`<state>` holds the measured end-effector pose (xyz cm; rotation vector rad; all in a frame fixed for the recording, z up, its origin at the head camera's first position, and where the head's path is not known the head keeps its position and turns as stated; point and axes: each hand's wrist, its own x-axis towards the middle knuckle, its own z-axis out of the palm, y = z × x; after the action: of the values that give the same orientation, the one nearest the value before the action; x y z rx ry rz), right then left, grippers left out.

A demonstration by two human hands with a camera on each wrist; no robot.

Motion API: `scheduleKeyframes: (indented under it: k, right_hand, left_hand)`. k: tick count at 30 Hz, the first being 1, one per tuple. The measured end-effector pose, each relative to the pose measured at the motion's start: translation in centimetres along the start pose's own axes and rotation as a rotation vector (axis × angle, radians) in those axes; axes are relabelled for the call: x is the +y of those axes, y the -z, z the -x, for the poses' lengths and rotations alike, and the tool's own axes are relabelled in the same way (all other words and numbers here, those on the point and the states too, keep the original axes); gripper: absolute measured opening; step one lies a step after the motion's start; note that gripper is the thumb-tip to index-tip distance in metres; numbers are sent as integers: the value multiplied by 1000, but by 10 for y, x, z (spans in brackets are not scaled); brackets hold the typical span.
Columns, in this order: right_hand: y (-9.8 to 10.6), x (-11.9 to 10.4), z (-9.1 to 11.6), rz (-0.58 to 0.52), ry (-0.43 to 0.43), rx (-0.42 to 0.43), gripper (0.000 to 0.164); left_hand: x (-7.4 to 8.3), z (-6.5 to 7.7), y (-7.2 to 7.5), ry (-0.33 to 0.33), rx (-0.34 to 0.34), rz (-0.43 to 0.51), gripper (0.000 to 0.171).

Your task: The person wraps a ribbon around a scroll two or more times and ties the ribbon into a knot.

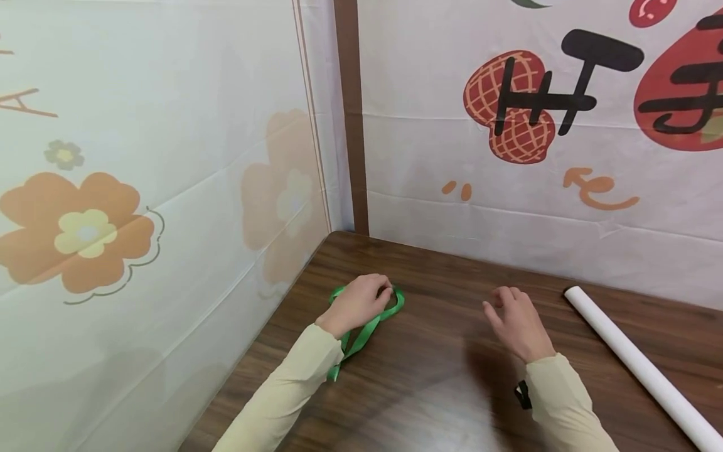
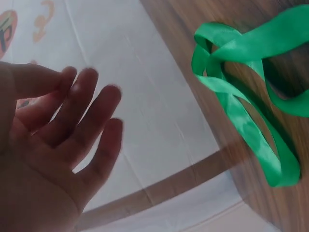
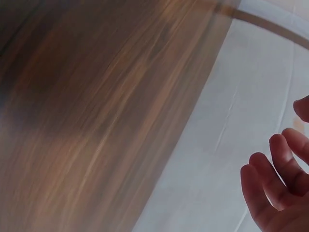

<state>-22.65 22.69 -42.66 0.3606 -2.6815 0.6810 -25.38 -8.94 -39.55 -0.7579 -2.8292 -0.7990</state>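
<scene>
A glossy green ribbon [image 1: 364, 336] lies in loose loops on the brown wooden table, near its far left corner. Over it, in the head view, is my left hand [image 1: 358, 304], hiding part of the loops. The left wrist view has the ribbon [image 2: 251, 130] apart from the left hand [image 2: 63, 130], whose fingers are loosely bent with nothing in them. Farther right, my right hand [image 1: 518, 323] hovers over the table, fingers relaxed and slightly bent. No object is in the right hand [image 3: 280, 183] in the right wrist view either.
A long white roll [image 1: 638, 361] lies along the right of the table [image 1: 429, 376]. Printed white cloth walls stand on the left [image 1: 186, 125] and at the back [image 1: 418, 157]. Something small and black [image 1: 523, 395] shows beside the right sleeve.
</scene>
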Motion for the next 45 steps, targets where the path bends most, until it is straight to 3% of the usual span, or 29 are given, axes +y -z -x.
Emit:
scheduleKeyframes:
  k: [4,9,17,24,34,45]
  right_hand:
    - [-9,-15,-4,11,68,37,10]
    - [-17,-33,-6,25,115,49,13]
    - [-34,-63,-2,29,104,-53,15]
    - [-56,-87,7,21,133,-99,22]
    - [-72,-105,15,-9,137,-172,18]
    - [-78,-104,19,16,150,-185,17]
  left_hand:
    - [-6,12,6,50,-21,0,21]
    - [-15,25,3,143,-37,-32,29]
    - [-23,42,-15,272,-147,-60,52]
    - [-23,48,-33,358,-154,-130,56]
    - [-18,46,-47,398,-145,-194,37]
    - [-21,47,-54,361,-118,-188,34]
